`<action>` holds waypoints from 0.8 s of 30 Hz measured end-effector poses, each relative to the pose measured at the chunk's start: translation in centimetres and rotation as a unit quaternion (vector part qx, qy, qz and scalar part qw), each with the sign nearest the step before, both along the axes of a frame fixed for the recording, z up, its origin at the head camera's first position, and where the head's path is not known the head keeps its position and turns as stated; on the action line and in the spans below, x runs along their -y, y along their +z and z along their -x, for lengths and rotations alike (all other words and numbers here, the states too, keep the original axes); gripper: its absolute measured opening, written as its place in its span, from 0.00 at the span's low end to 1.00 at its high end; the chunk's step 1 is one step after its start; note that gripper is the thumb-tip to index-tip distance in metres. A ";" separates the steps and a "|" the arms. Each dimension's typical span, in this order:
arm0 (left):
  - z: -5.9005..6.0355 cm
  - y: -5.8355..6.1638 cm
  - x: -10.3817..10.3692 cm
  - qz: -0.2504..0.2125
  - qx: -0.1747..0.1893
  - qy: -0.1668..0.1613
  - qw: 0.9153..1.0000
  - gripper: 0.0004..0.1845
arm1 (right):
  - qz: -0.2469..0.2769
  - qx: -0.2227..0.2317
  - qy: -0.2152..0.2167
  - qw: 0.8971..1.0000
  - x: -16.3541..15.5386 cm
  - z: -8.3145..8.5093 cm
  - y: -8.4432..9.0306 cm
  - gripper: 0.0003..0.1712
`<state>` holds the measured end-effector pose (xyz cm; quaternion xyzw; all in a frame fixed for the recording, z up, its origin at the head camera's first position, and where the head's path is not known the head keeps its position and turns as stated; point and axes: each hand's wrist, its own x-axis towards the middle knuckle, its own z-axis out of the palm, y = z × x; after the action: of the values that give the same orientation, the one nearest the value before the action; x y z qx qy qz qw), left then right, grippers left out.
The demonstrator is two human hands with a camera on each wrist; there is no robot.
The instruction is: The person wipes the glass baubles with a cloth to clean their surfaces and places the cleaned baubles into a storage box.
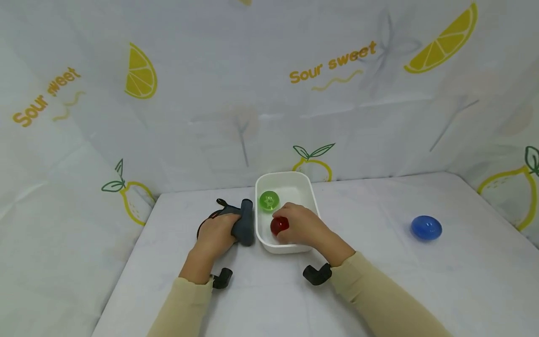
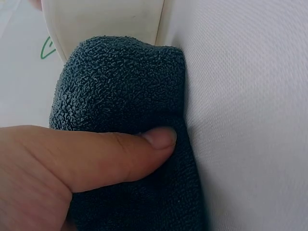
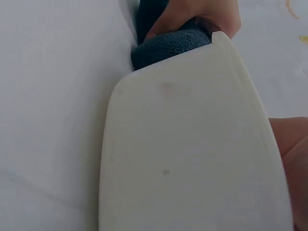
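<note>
A white tub point(image 1: 286, 176) stands mid-table with a green ball point(image 1: 269, 200) and a red ball point(image 1: 278, 225) inside. My right hand point(image 1: 301, 224) reaches over the tub's near rim, its fingers curled on the red ball. The right wrist view shows only the tub's outer wall point(image 3: 192, 144) and a bit of that hand point(image 3: 296, 149). My left hand point(image 1: 216, 234) grips a dark grey rolled cloth point(image 1: 245, 227) lying against the tub's left side. In the left wrist view the thumb point(image 2: 96, 159) presses across the cloth point(image 2: 120, 82), under the tub's wall point(image 2: 106, 19).
A blue ball point(image 1: 426, 228) lies alone on the white table at the right. Lemon-print sheeting walls the table at the back and both sides. A dark cord point(image 1: 208, 219) loops on the table behind the left hand.
</note>
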<state>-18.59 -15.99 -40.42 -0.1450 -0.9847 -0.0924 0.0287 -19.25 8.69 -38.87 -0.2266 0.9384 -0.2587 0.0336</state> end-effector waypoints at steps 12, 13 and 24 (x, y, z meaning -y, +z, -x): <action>-0.2 0.1 -0.1 0.002 -0.010 -0.008 1.000 0.25 | 0.057 -0.013 -0.001 0.998 0.8 0.3 -0.6 0.24; -0.2 0.1 -0.1 0.003 -0.010 -0.009 1.000 0.25 | 0.056 -0.014 0.000 0.998 0.8 0.2 -0.7 0.25; -0.1 -0.1 0.1 -0.002 -0.010 -0.015 1.000 0.24 | 0.060 -0.016 0.004 0.998 1.0 0.0 -0.7 0.26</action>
<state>-18.51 -16.05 -40.51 -0.1606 -0.9819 -0.0934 0.0375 -19.29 7.74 -39.55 -0.2360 0.9207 -0.3108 0.0060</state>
